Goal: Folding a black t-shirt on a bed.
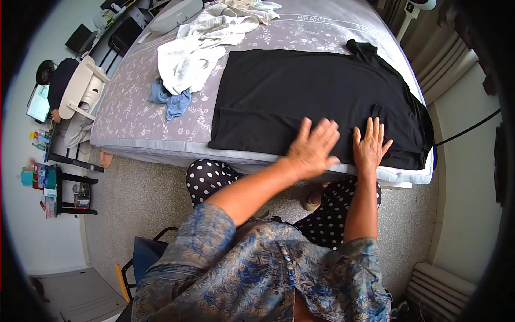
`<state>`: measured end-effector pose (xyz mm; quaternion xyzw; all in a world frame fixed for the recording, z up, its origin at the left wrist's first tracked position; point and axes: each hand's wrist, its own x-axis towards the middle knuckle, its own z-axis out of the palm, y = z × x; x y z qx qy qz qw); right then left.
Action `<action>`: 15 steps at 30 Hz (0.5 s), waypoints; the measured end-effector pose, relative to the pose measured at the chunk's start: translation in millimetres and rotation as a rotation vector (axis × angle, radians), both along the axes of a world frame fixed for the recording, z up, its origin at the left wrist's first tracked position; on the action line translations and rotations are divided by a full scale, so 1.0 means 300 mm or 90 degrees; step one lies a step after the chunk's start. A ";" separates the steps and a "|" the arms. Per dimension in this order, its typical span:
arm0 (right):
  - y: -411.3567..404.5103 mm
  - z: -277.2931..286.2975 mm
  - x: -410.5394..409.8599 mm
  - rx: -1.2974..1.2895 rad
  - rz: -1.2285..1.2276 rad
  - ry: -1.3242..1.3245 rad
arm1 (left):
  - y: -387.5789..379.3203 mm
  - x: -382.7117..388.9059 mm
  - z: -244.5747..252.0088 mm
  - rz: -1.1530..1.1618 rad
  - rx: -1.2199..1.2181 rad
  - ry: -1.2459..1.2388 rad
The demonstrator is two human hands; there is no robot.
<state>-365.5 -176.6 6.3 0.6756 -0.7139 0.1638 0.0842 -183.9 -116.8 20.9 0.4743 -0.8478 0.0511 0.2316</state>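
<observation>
A black short-sleeved top lies spread flat along the near part of the bed, its straight hem to the left. One sleeve sticks out at the far right, and a small fold of cloth stands up just beyond my right hand. My right hand rests palm down on the top, fingers spread, holding nothing. To its left, my left hand is over the near edge of the top, slightly blurred, with its fingers apart and nothing in it. Whether the left palm touches the cloth I cannot tell.
On the patterned bedsheet lie a white cloth, a blue cloth and more pale garments. Another person sits at a desk on the left. A black rack stands beside the wall.
</observation>
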 end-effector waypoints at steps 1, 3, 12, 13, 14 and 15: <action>0.004 0.000 0.008 0.003 -0.001 0.001 | -0.019 0.080 0.028 0.043 -0.049 -0.021; -0.009 0.010 0.014 0.020 0.011 0.012 | -0.052 0.232 0.032 0.161 -0.080 -0.044; -0.004 0.002 0.015 -0.006 0.000 0.017 | -0.171 0.486 -0.068 0.331 0.108 -0.084; -0.008 0.001 0.012 -0.008 -0.014 0.022 | -0.200 0.482 -0.066 0.345 0.087 -0.085; -0.011 0.001 0.017 -0.016 0.001 0.013 | -0.222 0.496 -0.058 0.362 0.081 -0.106; -0.010 -0.001 0.025 -0.021 0.012 0.006 | -0.242 0.520 -0.066 0.379 0.071 -0.113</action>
